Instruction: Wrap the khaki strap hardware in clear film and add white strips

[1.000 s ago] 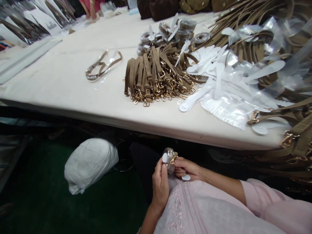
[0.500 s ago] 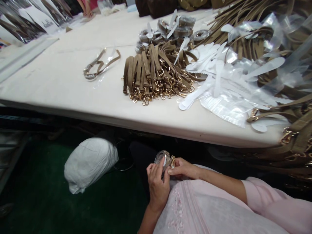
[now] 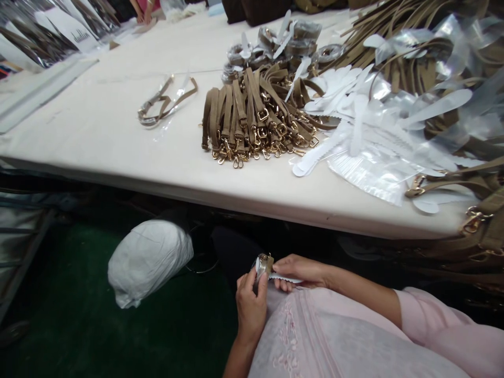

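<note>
My left hand (image 3: 250, 304) is closed around a small coiled strap (image 3: 264, 263) with clear plastic about it and a bit of gold metal at its top. Close against the coil, my right hand (image 3: 301, 270) has its fingers curled round a white notched strip (image 3: 284, 278), whose near end reaches the coil. Both hands are low over my lap, below the table's front edge. On the table, a pile of brown straps (image 3: 252, 115) with gold clips and buckles lies in front of me. Left of it is one loose strap (image 3: 163, 105) partly in clear plastic.
White notched strips (image 3: 356, 126) and flat clear bags (image 3: 370, 173) spread over the right side of the table (image 3: 98, 136). Wrapped coils (image 3: 299, 39) stand behind the pile. A white wrapped bundle (image 3: 149, 262) sits below the table edge. Another person's hands (image 3: 145, 13) show at the far side.
The coil has turned in my left hand, its round face now less visible. My right hand has shifted slightly right, and the white strip now shows between the hands.
</note>
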{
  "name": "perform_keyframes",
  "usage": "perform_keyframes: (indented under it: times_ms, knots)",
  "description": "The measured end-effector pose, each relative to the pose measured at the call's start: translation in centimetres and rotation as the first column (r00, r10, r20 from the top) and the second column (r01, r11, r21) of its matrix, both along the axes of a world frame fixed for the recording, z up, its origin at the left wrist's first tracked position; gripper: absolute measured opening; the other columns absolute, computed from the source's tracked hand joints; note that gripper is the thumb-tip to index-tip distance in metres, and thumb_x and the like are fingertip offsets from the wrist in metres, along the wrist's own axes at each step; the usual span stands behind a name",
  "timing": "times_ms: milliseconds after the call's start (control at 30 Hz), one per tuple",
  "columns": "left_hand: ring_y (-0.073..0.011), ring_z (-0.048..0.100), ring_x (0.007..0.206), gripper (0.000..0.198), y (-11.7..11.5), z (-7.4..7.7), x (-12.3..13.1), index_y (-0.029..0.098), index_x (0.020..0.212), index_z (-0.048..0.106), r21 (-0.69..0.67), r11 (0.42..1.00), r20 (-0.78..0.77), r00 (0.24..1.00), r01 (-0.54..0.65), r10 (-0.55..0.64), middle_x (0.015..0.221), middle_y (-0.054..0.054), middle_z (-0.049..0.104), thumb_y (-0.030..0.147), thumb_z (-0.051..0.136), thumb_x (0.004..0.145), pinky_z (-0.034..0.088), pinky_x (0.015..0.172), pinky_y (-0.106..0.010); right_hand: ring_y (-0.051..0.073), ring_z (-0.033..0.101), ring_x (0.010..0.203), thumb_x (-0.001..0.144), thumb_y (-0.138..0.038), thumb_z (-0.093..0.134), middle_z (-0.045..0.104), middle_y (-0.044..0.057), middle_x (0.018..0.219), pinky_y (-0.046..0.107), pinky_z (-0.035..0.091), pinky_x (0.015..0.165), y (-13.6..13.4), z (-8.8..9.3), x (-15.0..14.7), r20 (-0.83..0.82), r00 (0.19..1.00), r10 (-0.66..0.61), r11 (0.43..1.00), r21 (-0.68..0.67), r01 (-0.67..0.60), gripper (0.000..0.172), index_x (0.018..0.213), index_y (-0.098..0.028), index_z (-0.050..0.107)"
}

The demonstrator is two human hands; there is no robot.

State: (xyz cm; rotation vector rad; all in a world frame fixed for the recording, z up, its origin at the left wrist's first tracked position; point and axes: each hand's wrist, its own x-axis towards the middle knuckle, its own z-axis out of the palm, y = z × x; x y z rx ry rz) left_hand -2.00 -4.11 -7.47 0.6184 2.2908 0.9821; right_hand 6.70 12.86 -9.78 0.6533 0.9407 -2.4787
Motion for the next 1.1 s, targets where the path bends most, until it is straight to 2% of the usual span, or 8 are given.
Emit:
perform_keyframes:
  times_ms: [100,233,367,500,667,833,967,1100]
  knots:
    - [-0.0304,0.056,0.110,0.042,-0.3,0.0,0.0,0.019,0.120,0.067,-0.013,1.000,0.005,1.000,0.004,-0.003,0.114,-0.012,0.068,0.048,0.052,0.092,0.044,0.095,-0.044,0.010,0.059,0.049,0.067,-0.041,0.082,0.068,0.002,0.064,0.018,0.047,0.046,-0.5,0.2,0.4,0.001,1.000,-0.015,0.978,0.206,0.014,0.041,0.087,-0.012,0.061]
    - [-0.0282,0.060,0.098,0.041,-0.3,0.1,0.2,0.019,0.109,0.070,-0.025,1.000,0.043,0.999,0.007,-0.006,0.099,-0.010,0.070,0.050,0.051,0.091,0.047,0.086,-0.039,0.010,0.054,0.040,0.076,-0.031,0.068,0.064,-0.004,0.057,0.017,0.039,0.037,-1.1,1.0,0.8,-0.051,0.991,-0.125,0.879,0.457,0.135,0.025,0.088,-0.019,0.051]
    - [-0.0214,0.061,0.073,0.044,-0.2,-0.1,0.6,0.017,0.092,0.070,0.001,0.998,0.143,0.988,-0.059,0.058,0.076,-0.005,0.068,0.057,0.053,0.088,0.047,0.065,-0.028,0.010,0.050,0.036,0.075,-0.028,0.066,0.063,-0.005,0.055,0.016,0.033,0.034,-1.1,1.8,1.0,-0.068,0.983,-0.169,0.831,0.527,0.179,0.026,0.092,-0.020,0.048]
    - [-0.0202,0.061,0.070,0.044,-0.2,-0.4,1.0,0.017,0.091,0.070,0.025,0.992,0.136,0.983,-0.126,0.121,0.076,-0.005,0.068,0.058,0.056,0.086,0.047,0.061,-0.026,0.009,0.043,0.031,0.072,-0.032,0.071,0.061,-0.006,0.050,0.015,0.028,0.031,-0.9,2.1,1.0,-0.070,0.974,-0.213,0.855,0.469,0.221,0.034,0.092,-0.021,0.046]
    - [-0.0216,0.064,0.077,0.036,-0.5,-0.8,1.1,0.018,0.090,0.070,0.040,0.994,0.143,0.985,-0.105,0.098,0.082,-0.005,0.070,0.052,0.059,0.084,0.049,0.067,-0.027,0.007,0.051,0.041,0.070,-0.041,0.081,0.065,0.001,0.056,0.015,0.037,0.040,-1.2,2.1,0.3,-0.101,0.991,-0.082,0.946,0.307,0.110,0.036,0.079,-0.013,0.059]
    - [-0.0212,0.063,0.072,0.037,-0.8,-0.6,0.9,0.018,0.087,0.068,0.007,0.993,0.182,0.977,-0.118,0.115,0.077,-0.003,0.068,0.054,0.060,0.083,0.048,0.064,-0.027,0.019,0.071,0.077,0.059,-0.033,0.091,0.073,0.006,0.086,0.028,0.057,0.073,-0.3,1.9,0.3,-0.105,0.994,0.009,1.000,0.021,-0.007,0.050,0.097,-0.013,0.064]
    - [-0.0209,0.062,0.076,0.038,-1.0,0.3,1.0,0.017,0.085,0.065,0.075,0.974,0.270,0.945,-0.212,0.185,0.079,-0.004,0.067,0.054,0.056,0.087,0.047,0.068,-0.027,0.020,0.066,0.107,0.057,-0.019,0.091,0.069,0.010,0.112,0.028,0.051,0.092,0.6,2.7,1.0,-0.192,0.980,0.052,0.993,-0.093,-0.071,0.060,0.109,-0.015,0.063]
    - [-0.0220,0.062,0.076,0.040,-2.0,0.0,1.4,0.016,0.088,0.066,0.088,0.955,0.222,0.940,-0.284,0.259,0.080,-0.006,0.068,0.054,0.056,0.087,0.048,0.068,-0.028,0.023,0.059,0.120,0.056,-0.017,0.092,0.066,0.012,0.120,0.034,0.045,0.103,0.2,2.8,0.8,-0.257,0.964,0.071,0.986,-0.129,-0.107,0.067,0.115,-0.016,0.059]
